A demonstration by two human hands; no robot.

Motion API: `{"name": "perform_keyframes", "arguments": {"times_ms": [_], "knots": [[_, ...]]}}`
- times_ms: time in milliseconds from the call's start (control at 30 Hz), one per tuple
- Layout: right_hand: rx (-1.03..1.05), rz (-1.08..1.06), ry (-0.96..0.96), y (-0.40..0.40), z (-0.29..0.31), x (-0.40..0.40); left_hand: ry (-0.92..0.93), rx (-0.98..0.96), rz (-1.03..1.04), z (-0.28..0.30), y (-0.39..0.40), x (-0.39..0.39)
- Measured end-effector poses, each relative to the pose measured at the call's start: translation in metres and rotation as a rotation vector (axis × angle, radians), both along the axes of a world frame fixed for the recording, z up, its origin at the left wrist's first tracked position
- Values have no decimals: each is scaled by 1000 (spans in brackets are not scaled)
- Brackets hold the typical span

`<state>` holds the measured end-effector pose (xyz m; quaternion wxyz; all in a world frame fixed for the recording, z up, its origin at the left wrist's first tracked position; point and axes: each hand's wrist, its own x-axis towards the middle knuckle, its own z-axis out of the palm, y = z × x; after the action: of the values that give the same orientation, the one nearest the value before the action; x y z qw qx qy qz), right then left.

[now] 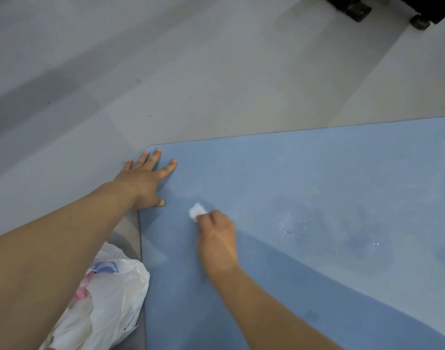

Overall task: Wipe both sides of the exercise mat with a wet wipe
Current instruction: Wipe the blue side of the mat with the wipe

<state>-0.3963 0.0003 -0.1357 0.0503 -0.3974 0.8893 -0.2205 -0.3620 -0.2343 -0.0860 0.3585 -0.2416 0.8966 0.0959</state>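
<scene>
Five fingers (158, 155) of the left hand (143, 180) spread flat, pressing down the rounded near corner of the blue exercise mat (317, 188), little finger overhanging onto the grey floor (166, 72). Right hand (217, 239) further in on the mat, fingers curled tight round a small white wet wipe (196, 210), wipe touching the mat surface. Darker damp patches and pale streaks on the mat to the right of that hand. Wide open mat stretching right and forward; bare floor beyond the far edge. Crumpled white plastic bag (110, 299) on the floor just beside the mat's left edge, under the left forearm. Black wheeled equipment (393, 8) well apart, at the top right.
</scene>
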Motion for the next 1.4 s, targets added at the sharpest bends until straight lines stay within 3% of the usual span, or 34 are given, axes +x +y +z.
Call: {"name": "perform_keyframes", "arguments": {"times_ms": [100,233,467,667,833,1033,1400], "knots": [[21,127,3,-18,5,33,-8,0,10,1,2,0],[76,236,88,0,4,-5,0,17,23,0,1,-1],[184,-156,134,110,12,-142,-14,8,39,4,6,-4],[257,-264,3,101,26,-138,34,28,144,3,15,-13],[634,-165,-8,97,46,-124,12,-46,111,-1,38,-20],[866,-110,-38,82,63,-124,25,53,217,-1,46,-27],[986,66,-31,70,77,-140,85,78,251,-5,46,-18]]}}
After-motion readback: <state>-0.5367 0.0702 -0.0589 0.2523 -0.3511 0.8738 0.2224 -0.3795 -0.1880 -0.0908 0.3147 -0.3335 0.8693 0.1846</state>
